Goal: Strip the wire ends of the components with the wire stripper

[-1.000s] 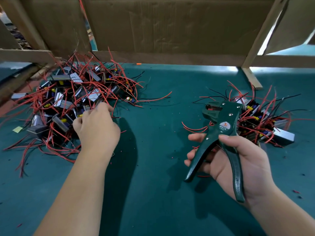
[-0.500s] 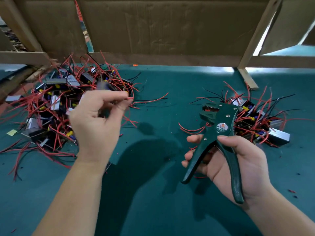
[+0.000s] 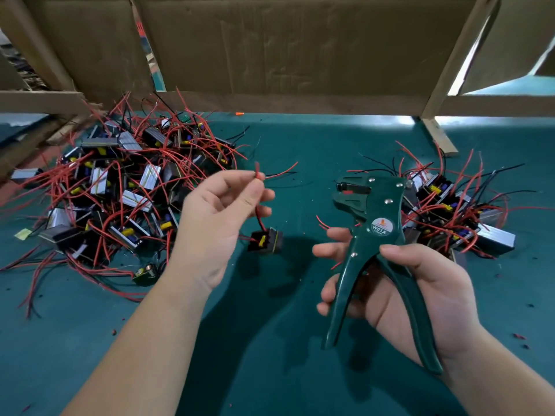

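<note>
My left hand [image 3: 222, 214] pinches the red wire [image 3: 257, 172], component [image 3: 265, 240] dangling; right hand [image 3: 414, 292] grips the wire stripper [image 3: 372, 235], handles apparently spread. I'd feed the tip squarely into its mouth.

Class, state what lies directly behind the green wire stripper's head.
Behind the wire stripper lies the right pile of components with red and black wires; the stripper and right hand cover its near-left part.

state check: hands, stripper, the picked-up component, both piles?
left hand: raised, pinching a red wire between its fingertips
component: dangling from that wire, off the mat
right hand: wrapped around the wire stripper
wire stripper: upright, handles spread, nothing in its head
left pile: tangled heap on the mat
right pile: smaller heap behind the stripper
</note>
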### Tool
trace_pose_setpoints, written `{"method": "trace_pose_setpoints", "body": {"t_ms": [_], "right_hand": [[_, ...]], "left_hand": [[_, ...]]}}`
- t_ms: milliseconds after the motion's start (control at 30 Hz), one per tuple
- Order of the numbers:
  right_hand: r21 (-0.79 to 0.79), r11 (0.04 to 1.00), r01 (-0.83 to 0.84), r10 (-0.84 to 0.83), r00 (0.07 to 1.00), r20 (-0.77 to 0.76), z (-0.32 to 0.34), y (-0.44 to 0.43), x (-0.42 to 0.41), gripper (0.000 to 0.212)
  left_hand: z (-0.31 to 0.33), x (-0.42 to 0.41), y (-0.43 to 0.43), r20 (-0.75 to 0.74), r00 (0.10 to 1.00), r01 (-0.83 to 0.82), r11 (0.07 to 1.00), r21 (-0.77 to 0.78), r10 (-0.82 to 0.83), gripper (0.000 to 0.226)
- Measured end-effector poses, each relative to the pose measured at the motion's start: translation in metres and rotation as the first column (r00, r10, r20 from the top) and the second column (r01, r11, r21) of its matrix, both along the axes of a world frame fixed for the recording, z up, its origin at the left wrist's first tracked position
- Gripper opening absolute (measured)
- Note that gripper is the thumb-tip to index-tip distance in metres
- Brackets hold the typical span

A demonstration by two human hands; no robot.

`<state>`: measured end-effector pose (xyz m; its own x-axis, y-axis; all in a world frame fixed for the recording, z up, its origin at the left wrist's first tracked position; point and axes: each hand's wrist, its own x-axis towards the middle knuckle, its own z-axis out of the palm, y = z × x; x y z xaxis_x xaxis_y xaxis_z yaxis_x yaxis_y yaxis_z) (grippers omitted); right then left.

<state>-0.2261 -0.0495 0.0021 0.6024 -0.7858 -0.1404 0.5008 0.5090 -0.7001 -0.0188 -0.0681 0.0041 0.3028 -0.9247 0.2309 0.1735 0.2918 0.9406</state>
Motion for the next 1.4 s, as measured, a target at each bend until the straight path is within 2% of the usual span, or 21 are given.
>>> {"method": "trace_pose_setpoints", "body": {"t_ms": [100,200,367,500,600,933,1167,1400], "right_hand": [[-0.012,0.998,-0.068,0.068,0.998,-0.006,0.0,0.002,0.001,0.071],[0.022,0.996,-0.09,0.09,0.996,-0.013,-0.001,0.002,0.002,0.073],[0.035,0.997,-0.067,0.068,0.997,-0.036,0.0,0.001,0.003,0.074],[0.034,0.996,-0.081,0.082,0.996,-0.041,-0.001,0.001,0.004,0.074],[0.051,0.995,-0.086,0.088,0.995,-0.036,-0.002,0.001,0.004,0.075],[-0.014,0.972,-0.236,0.236,0.971,0.045,0.002,0.002,0.0,0.06],[-0.063,0.978,-0.198,0.194,0.98,-0.052,-0.002,0.006,0.002,0.043],[-0.066,0.982,-0.175,0.168,0.981,-0.101,-0.003,0.008,0.004,0.047]], "left_hand": [[-0.004,-0.006,0.001,0.181,0.981,0.063,0.995,0.076,-0.076,0.008],[-0.007,-0.006,0.002,0.205,0.97,0.106,0.985,0.138,-0.133,0.015],[-0.008,-0.005,0.002,0.197,0.958,0.161,0.959,0.235,-0.209,0.01],[-0.011,-0.009,0.004,0.326,0.907,0.168,0.94,0.295,-0.265,0.016],[-0.013,-0.013,0.006,0.459,0.857,0.135,0.962,0.235,-0.233,0.014],[-0.008,-0.011,0.007,0.521,0.85,0.086,0.996,0.0,-0.074,0.01],[-0.003,-0.012,0.009,0.442,0.896,0.068,0.996,-0.052,-0.038,0.01],[-0.003,-0.014,0.011,0.447,0.893,0.082,0.995,-0.056,-0.048,0.012]]}}
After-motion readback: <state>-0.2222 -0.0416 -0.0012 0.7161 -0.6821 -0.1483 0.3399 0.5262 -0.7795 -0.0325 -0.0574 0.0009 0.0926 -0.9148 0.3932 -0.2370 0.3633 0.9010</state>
